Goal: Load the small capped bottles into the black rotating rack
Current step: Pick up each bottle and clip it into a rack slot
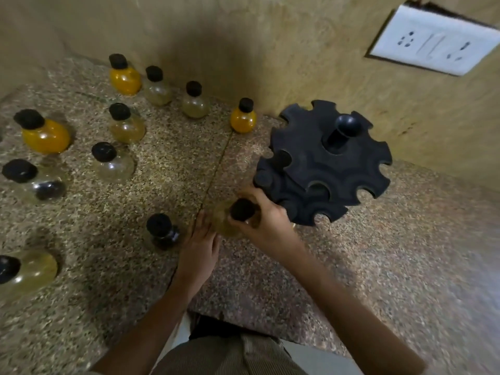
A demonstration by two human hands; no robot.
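The black rotating rack (pixel 327 163) stands at the right on the speckled counter (pixel 392 261), two notched tiers around a centre post. My right hand (pixel 266 220) grips a small yellowish bottle with a black cap (pixel 242 209) by its neck, just left of the rack's lower tier. My left hand (pixel 198 244) rests beside the bottle's body, fingers touching it. Several more capped bottles stand to the left: orange ones (pixel 243 119) (pixel 125 77) (pixel 44 135), pale ones (pixel 125 124) (pixel 194 102) and a dark one (pixel 162 232).
A tan wall rises right behind the rack and the back row of bottles. A white socket plate (pixel 435 41) is on the wall at the upper right. The counter's front edge has a notch near my body (pixel 230 323).
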